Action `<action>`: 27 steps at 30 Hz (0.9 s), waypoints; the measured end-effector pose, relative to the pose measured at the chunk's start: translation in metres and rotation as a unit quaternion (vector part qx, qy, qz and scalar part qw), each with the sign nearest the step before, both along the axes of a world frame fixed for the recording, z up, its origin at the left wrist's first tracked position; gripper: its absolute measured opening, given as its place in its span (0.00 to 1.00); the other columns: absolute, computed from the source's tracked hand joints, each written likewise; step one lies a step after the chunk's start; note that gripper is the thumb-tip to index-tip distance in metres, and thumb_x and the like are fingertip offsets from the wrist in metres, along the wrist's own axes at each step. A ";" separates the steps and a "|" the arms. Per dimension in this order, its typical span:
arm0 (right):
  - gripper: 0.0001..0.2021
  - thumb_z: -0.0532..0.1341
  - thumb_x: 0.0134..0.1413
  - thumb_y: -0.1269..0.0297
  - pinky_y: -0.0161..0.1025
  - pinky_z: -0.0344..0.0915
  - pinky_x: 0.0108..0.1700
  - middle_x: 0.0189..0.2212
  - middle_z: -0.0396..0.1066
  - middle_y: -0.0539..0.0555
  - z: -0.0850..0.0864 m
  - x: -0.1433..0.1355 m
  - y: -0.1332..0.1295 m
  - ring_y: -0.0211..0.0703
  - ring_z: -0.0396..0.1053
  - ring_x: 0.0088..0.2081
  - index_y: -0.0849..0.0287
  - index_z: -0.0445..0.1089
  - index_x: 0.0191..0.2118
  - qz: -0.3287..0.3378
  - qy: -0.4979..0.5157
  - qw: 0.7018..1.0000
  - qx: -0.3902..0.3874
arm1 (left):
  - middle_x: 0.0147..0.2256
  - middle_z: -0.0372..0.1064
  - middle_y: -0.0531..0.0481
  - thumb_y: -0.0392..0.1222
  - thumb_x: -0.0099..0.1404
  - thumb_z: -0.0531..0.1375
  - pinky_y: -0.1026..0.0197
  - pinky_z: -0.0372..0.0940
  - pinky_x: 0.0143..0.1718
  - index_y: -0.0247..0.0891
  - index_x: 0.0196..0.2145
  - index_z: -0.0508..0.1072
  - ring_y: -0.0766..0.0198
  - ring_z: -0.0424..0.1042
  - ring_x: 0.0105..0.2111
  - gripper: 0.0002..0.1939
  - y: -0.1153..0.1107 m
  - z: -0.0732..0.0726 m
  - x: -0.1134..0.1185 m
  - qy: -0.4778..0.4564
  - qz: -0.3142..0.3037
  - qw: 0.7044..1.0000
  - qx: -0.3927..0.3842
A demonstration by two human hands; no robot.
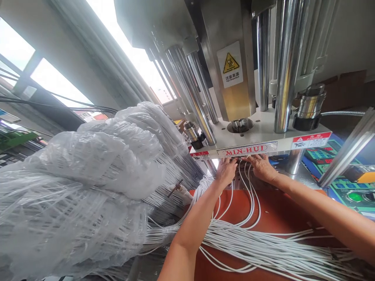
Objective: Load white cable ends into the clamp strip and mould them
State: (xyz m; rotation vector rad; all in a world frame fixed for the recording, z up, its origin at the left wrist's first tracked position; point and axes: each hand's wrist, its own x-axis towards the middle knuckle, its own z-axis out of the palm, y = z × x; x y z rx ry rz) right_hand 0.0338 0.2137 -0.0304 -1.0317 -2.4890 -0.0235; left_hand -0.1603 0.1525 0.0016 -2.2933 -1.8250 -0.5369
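Note:
Both hands reach under the front plate [281, 147] of a press marked MIN-HUI. My left hand [227, 170] is at the left, near thin white cables, its fingertips partly hidden beneath the plate edge. My right hand [261, 168] is beside it on the right, fingers bent, tips also hidden below the plate. Several white cables [250, 195] hang from between the hands and curve down over a red-brown surface [272, 210]. What the fingertips hold cannot be made out. A thick bundle of white cables [263, 244] lies across that surface below my forearms.
Large plastic-wrapped cable bundles [88, 187] fill the left side. Metal columns [285, 66] and a heated head with a high-temperature label [230, 64] stand above the plate. At the right is a control panel [348, 183] with a green button and a slanted clear bar [348, 150].

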 end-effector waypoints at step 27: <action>0.43 0.47 0.47 0.83 0.58 0.57 0.59 0.61 0.64 0.60 0.005 0.049 -0.056 0.50 0.61 0.61 0.52 0.43 0.71 0.078 0.063 0.995 -0.026 | 0.46 0.69 0.42 0.31 0.66 0.56 0.51 0.68 0.51 0.35 0.56 0.68 0.53 0.67 0.50 0.21 -0.037 0.017 0.014 0.029 0.058 0.998 0.007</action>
